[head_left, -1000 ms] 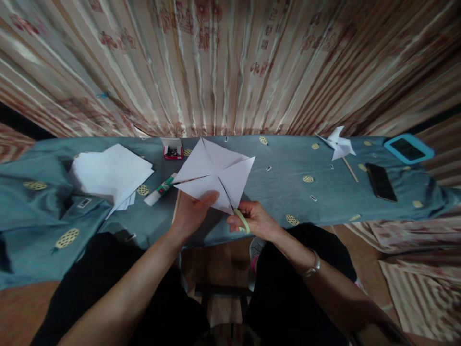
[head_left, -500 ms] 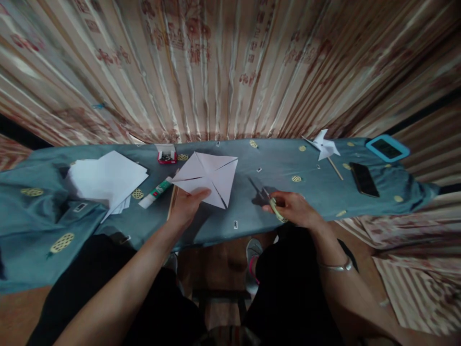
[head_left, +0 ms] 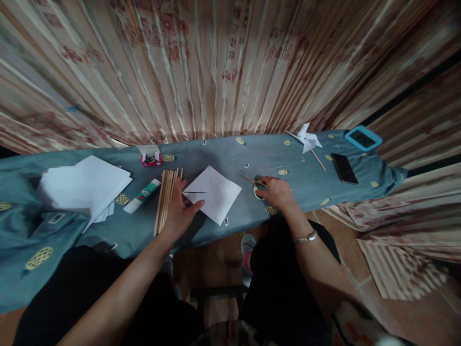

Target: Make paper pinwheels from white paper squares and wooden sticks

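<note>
Black trousers (head_left: pixel 288 276) sit nearest my camera. Beyond, my left hand (head_left: pixel 180 209) is spread, holding nothing, between wooden sticks (head_left: pixel 164 197) and a slit paper square (head_left: pixel 219 197) lying on teal cloth (head_left: pixel 266 156). My right hand (head_left: pixel 277 191) bends its fingers at the scissors (head_left: pixel 253 182); whether it grips them I can't tell. Laying the scissors aside seems the step in hand; next, the slit corners would call for gentle fingers. Farther lies a paper pinwheel (head_left: pixel 307 139).

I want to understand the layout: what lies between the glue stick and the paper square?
In the head view, a row of thin wooden sticks lies between the glue stick and the paper square, partly covered by the left hand.
</note>
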{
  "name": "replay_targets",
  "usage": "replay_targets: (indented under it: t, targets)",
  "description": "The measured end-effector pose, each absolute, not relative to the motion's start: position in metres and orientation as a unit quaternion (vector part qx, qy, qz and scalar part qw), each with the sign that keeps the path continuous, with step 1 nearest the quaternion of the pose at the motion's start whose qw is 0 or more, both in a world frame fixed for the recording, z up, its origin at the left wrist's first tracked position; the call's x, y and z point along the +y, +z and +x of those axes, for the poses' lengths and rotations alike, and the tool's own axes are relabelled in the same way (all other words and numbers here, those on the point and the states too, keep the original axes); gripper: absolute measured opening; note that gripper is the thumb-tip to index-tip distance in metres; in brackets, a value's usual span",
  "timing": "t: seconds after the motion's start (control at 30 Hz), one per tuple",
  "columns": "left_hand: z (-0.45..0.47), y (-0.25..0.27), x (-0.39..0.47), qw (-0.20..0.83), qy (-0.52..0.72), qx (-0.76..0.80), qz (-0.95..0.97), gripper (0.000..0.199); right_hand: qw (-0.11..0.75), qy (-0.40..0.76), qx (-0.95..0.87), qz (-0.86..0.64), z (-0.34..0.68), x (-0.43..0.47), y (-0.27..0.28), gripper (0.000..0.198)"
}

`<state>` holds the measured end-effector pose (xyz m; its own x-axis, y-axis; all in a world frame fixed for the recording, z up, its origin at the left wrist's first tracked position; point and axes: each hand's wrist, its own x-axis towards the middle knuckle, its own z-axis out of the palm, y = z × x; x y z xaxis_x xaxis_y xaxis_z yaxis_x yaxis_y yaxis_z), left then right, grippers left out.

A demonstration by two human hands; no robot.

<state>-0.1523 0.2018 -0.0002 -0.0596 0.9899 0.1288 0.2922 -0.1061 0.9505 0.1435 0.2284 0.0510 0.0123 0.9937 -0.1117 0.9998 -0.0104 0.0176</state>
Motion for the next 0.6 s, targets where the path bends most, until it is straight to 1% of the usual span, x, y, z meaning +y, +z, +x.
replay_targets:
  t: [0.07, 0.13, 0.17, 0.2, 0.27, 0.33, 0.4, 0.5, 0.6]
  targets:
    - [-0.158, 0.001, 0.199, 0.251, 0.437, 0.556, 0.661, 0.079, 0.014, -0.035, 0.709, 0.704, 0.148, 0.229, 0.050, 0.031]
    - [-0.156, 0.003, 0.196, 0.159, 0.371, 0.521, 0.752, 0.061, -0.036, -0.026, 0.719, 0.693, 0.148, 0.228, 0.048, 0.030]
    - [-0.152, 0.004, 0.194, 0.132, 0.331, 0.495, 0.792, 0.052, -0.069, -0.025, 0.731, 0.679, 0.146, 0.228, 0.047, 0.029]
    - [-0.147, 0.005, 0.192, 0.119, 0.286, 0.475, 0.824, 0.047, -0.101, -0.027, 0.745, 0.659, 0.140, 0.228, 0.045, 0.029]
    - [-0.136, 0.004, 0.189, 0.115, 0.206, 0.449, 0.862, 0.047, -0.164, -0.049, 0.784, 0.596, 0.123, 0.229, 0.039, 0.031]
    - [-0.125, 0.002, 0.187, 0.113, 0.145, 0.442, 0.878, 0.049, -0.194, -0.084, 0.826, 0.523, 0.100, 0.230, 0.030, 0.033]
    - [-0.120, -0.001, 0.187, 0.110, 0.109, 0.446, 0.882, 0.052, -0.224, -0.113, 0.849, 0.466, 0.077, 0.233, 0.019, 0.036]
    - [-0.119, -0.005, 0.187, 0.096, 0.099, 0.451, 0.882, 0.053, -0.223, -0.130, 0.873, 0.415, 0.052, 0.240, 0.003, 0.039]
    - [-0.120, -0.007, 0.186, 0.080, 0.106, 0.450, 0.883, 0.052, -0.207, -0.122, 0.883, 0.403, 0.040, 0.249, -0.004, 0.039]
